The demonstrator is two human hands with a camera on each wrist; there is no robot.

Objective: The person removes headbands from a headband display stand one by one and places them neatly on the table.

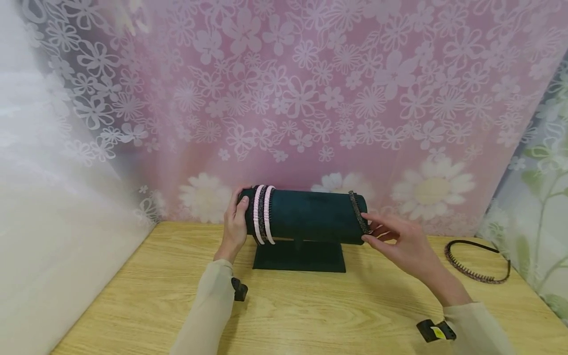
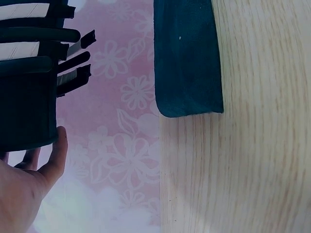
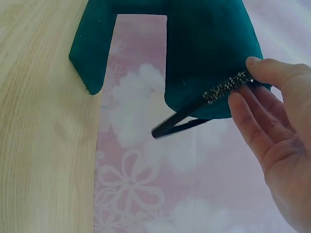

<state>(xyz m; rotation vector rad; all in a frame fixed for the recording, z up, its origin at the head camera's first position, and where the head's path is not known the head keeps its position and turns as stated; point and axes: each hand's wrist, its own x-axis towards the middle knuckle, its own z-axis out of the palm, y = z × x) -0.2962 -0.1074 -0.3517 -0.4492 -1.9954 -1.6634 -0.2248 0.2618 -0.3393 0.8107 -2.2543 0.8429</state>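
A dark green velvet headband display stand (image 1: 310,217), a horizontal roll on a flat base (image 1: 299,256), stands on the table. My left hand (image 1: 235,222) grips the roll's left end, with the thumb in front. Just beside it, two pink headbands (image 1: 258,217) and a dark glittery headband (image 1: 262,212) sit around the roll. At the roll's right end, my right hand (image 1: 399,239) pinches a black headband with a sparkly band (image 3: 226,88) between thumb and fingers. That headband is slightly tilted around the roll, its tips hanging past the underside in the right wrist view.
Another dark headband with comb teeth (image 1: 477,278) lies on the wooden table (image 1: 310,310) at the right. A pink flowered curtain (image 1: 310,98) hangs behind the stand, with pale sheets at both sides.
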